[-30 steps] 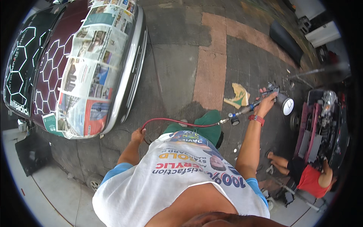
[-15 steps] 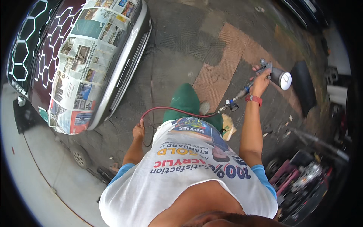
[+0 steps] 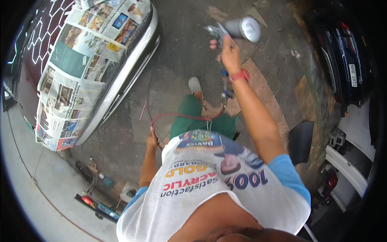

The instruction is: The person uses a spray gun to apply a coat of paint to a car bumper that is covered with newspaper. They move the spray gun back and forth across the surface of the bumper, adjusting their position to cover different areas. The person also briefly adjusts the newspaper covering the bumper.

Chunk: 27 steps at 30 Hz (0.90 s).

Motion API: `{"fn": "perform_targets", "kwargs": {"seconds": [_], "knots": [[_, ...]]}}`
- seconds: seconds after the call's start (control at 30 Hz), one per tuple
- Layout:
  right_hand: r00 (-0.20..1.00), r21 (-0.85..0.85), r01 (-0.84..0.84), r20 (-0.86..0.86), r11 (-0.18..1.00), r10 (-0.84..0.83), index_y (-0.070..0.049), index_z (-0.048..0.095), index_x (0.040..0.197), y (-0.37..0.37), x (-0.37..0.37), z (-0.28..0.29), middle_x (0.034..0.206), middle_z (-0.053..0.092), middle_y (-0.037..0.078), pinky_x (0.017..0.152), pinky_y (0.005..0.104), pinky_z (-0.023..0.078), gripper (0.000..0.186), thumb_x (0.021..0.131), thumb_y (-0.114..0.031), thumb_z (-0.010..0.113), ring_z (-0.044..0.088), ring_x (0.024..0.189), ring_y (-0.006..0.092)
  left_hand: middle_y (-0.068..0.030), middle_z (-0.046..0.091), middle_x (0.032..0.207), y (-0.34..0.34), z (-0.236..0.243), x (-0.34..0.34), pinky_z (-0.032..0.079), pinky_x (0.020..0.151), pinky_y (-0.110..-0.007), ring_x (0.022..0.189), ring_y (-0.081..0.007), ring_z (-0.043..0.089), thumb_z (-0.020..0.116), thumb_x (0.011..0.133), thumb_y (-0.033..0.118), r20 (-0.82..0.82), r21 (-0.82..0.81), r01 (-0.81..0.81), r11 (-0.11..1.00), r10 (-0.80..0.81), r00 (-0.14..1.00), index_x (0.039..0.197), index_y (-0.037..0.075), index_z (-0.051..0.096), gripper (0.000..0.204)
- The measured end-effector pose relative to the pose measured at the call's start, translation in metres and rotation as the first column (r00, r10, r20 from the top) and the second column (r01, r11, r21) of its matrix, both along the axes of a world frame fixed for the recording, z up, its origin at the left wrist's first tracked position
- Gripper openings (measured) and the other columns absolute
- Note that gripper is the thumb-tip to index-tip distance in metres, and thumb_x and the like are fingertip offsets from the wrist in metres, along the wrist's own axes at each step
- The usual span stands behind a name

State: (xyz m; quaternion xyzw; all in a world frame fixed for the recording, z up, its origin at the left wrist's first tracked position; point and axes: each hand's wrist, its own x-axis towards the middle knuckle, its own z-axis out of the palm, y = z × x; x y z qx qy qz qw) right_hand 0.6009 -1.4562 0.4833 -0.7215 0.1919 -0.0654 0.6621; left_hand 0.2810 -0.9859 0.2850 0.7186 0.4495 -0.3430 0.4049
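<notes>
My right hand (image 3: 229,56) is closed round the handle of a paint spray gun (image 3: 219,33), which is raised ahead of me, its nozzle end to the left. A round grey cup with a pale lid (image 3: 246,30) sticks out from the gun's right side. Below the wrist hang a fitting and a gauge, partly behind the forearm. From them a red air hose (image 3: 181,115) curves across my front to my left hand (image 3: 152,139), whose fingers are wrapped round it. To the left, newspaper sheets (image 3: 76,80) cover part of a car beside its silver bumper (image 3: 121,86).
A dark car (image 3: 342,60) stands at the far right. Loose car panels (image 3: 344,169) and a black sheet-like piece (image 3: 301,141) lie on the right. Tan matting (image 3: 262,88) covers part of the floor. Assorted items lie at lower left beside a pale wall (image 3: 36,193).
My right hand has swung forward and left with the spray gun. The hose follows it, still in my left hand. The view has shifted, and a foot now shows ahead of me.
</notes>
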Motion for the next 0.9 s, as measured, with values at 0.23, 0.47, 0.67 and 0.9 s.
{"fn": "perform_targets", "kwargs": {"seconds": [0.23,0.47,0.67,0.9], "knots": [[0.879,0.049,-0.458,-0.123,0.888,0.46,-0.003,0.07,0.133,0.033,0.153,-0.021,0.091,0.077,0.004,0.081,0.03,0.055,0.056,0.11,-0.051,0.051,0.07,0.082,0.0096,-0.0095,0.061,0.068,-0.086,0.052,0.106,0.05,0.061,-0.041,0.061,-0.0232,0.06,0.052,0.096,0.08,0.02,0.096,-0.118,0.988,0.116,0.993,0.087,-0.001,0.066,0.082],[0.529,0.155,-0.814,-0.204,0.56,0.824,-0.004,0.072,0.129,0.038,0.284,-0.083,0.086,0.073,0.004,0.078,0.0298,0.055,0.058,0.11,-0.054,0.05,0.068,0.078,0.0116,-0.0328,0.074,0.111,-0.25,0.085,0.181,0.052,0.095,-0.053,0.11,-0.05,0.07,0.055,0.096,0.076,-0.013,0.387,-0.086,0.918,0.099,0.995,0.119,-0.009,0.072,0.09],[0.326,0.146,-0.92,-0.232,0.364,0.916,-0.003,0.073,0.122,0.017,0.431,-0.146,0.082,0.072,0.004,0.063,0.0293,0.052,0.057,0.11,-0.053,0.05,0.066,0.069,0.0105,-0.0316,0.074,0.105,-0.419,0.091,0.269,0.053,0.092,-0.056,0.105,-0.0509,0.07,0.047,0.1,0.074,-0.198,0.324,-0.124,0.938,0.195,0.961,0.115,-0.002,0.074,0.082],[0.433,-0.07,-0.901,-0.131,0.427,0.892,-0.001,0.072,0.11,0.032,0.65,-0.162,0.081,0.074,0.004,0.05,0.028,0.05,0.06,0.109,-0.056,0.049,0.068,0.066,0.0103,-0.0314,0.074,0.102,-0.573,0.033,0.392,0.052,0.092,-0.056,0.102,-0.0499,0.071,0.04,0.107,0.066,-0.145,0.205,-0.241,0.949,0.273,0.951,0.115,-0.001,0.074,0.075]]}}
